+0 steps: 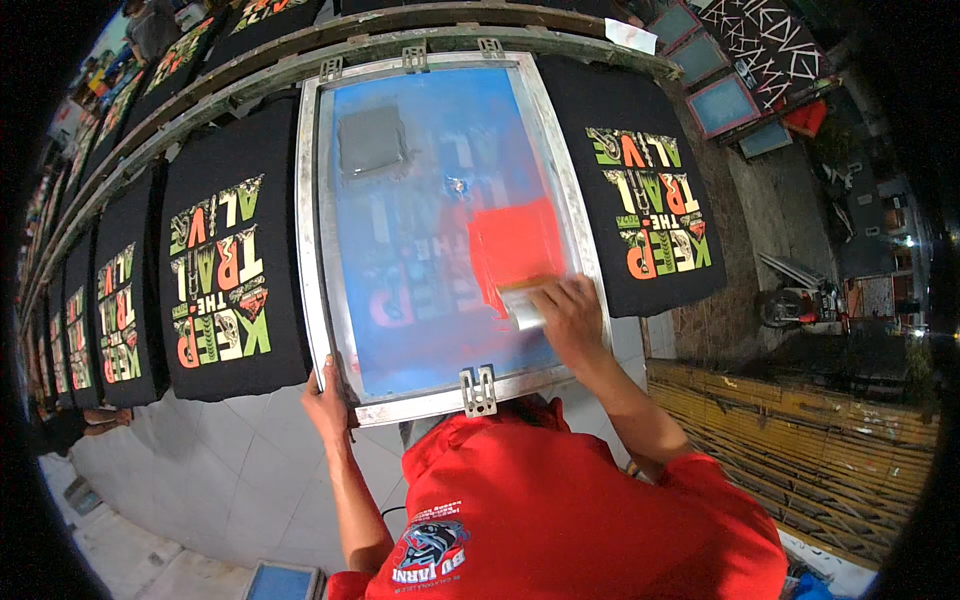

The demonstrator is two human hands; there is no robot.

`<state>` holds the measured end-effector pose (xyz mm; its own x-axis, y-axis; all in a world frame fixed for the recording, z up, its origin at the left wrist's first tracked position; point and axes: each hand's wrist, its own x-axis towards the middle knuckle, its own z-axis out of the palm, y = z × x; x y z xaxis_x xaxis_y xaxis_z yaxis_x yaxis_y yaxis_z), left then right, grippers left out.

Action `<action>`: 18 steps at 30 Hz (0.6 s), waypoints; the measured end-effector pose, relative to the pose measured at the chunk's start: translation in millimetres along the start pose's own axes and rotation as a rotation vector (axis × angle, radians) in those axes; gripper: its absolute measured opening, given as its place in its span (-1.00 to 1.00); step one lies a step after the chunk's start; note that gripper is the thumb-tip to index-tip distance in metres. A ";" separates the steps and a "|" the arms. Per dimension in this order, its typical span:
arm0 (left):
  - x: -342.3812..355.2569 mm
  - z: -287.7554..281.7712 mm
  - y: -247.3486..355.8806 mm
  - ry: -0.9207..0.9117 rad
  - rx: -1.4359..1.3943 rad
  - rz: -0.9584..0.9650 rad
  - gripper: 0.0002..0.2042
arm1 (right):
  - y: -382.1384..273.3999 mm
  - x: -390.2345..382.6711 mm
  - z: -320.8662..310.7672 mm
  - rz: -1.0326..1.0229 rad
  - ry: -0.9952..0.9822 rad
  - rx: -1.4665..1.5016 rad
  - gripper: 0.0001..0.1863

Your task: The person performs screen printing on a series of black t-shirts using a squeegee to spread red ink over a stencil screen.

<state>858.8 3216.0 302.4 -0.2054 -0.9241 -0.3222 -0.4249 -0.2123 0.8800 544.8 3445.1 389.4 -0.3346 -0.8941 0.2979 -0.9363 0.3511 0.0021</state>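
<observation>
A screen-printing frame [313, 240] with blue mesh [390, 220] lies in front of me over a dark shirt. My left hand [326, 405] is closed on the frame's near left corner, its fingers along the outer edge. My right hand [570, 315] grips a squeegee [522, 308], slightly blurred, against the mesh toward the near right. Just beyond its blade spreads a block of wet red-orange ink [515, 245]. A grey taped patch [370, 140] covers the mesh's far left. Printed lettering shows faintly through the mesh.
Black printed shirts lie on both sides, one at left [215, 250] and one at right [650, 200]. Metal hinge clamps [414, 60] line the far rail. Several framed screens [722, 105] stand at far right, a bamboo slatted surface [790, 440] at near right. Another person's hand shows at left.
</observation>
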 end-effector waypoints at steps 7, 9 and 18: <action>0.0 5.2 -1.0 0.021 -0.003 -0.032 -0.54 | -3.7 -27.3 11.0 -0.007 0.028 0.023 -0.80; -4.8 4.7 3.7 0.037 0.001 -0.040 -0.54 | -4.7 -28.3 11.4 -0.019 -0.018 -0.007 -0.80; -3.2 0.5 10.0 0.023 0.036 -0.037 -0.51 | -13.8 -35.4 -7.3 0.054 -0.026 0.011 -0.80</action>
<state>854.8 3217.0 312.0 -0.1692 -0.9228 -0.3462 -0.4631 -0.2357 0.8544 570.4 3474.0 385.8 -0.3875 -0.8807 0.2725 -0.9178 0.3964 -0.0241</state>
